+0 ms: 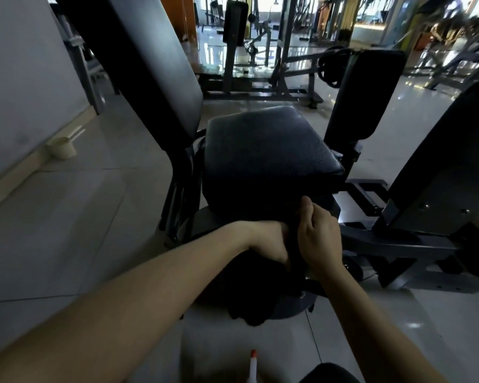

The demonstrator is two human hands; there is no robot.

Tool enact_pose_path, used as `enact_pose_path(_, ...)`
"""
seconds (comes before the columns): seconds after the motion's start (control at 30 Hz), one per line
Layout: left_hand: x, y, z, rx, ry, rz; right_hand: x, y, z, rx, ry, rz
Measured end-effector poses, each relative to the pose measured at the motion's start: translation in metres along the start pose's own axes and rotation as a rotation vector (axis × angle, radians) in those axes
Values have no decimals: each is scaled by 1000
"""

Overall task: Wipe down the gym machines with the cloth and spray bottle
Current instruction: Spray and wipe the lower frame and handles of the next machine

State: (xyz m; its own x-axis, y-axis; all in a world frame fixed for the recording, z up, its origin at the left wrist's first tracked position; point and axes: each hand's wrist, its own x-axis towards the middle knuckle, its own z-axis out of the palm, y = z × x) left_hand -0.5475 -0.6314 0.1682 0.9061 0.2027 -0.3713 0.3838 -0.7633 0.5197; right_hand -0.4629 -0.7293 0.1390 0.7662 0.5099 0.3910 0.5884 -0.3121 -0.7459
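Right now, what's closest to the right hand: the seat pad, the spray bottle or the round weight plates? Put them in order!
From the right hand:
1. Seat pad, just above the thumb.
2. Spray bottle, low on the floor by the person.
3. Weight plates, far back across the room.

The left hand (268, 244) has its fingers buried in a dark cloth (249, 294), whose edges melt into the shadowed frame under the seat (268, 150). Whether the right hand (318, 236) pinches it cannot be told. Near, the bottom edge cuts off the spray bottle (252, 369). Far right, other machines (454, 37) blur.
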Motion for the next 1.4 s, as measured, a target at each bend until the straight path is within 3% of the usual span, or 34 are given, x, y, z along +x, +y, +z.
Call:
enact_pose_path(0.03,0,0,3,11,33,8,-2,1,0,7,4,8)
enact_pose_path(0.1,-6,2,15,128,248,14,-3,0,-1,14,16,7)
enact_pose_path(0.2,-14,-13,45,556,611,133,-5,0,-1,16,-6,34)
enact_pose_path(0.27,-12,-33,57,823,751,252,-3,2,-1,-19,-11,50)
enact_pose_path(0.37,-13,-64,56,964,919,365,-4,4,0,-42,44,50)
enact_pose_path(0.43,-22,-67,44,890,818,307,-3,7,3,-10,52,65)
enact_pose_path(0.57,-25,-39,6,327,197,58,4,11,5,110,-56,76)
enact_pose_path(0.67,-18,-26,-18,153,-50,8,5,10,3,85,-106,45)
enact_pose_path(0.73,-18,-28,-12,191,-1,2,5,11,3,86,-101,37)
enact_pose_path(0.83,-26,-38,24,406,400,7,3,10,3,63,-77,38)
enact_pose_path(0.9,-24,-54,45,641,650,132,0,9,3,29,-28,47)
enact_pose_path(1.0,-22,-75,54,827,835,307,-5,7,3,-44,65,21)
enact_pose_path(1.3,-54,-114,50,701,834,192,-5,10,4,-63,67,37)
enact_pose_path(1.4,-53,-106,41,496,723,153,-5,3,5,-98,55,30)
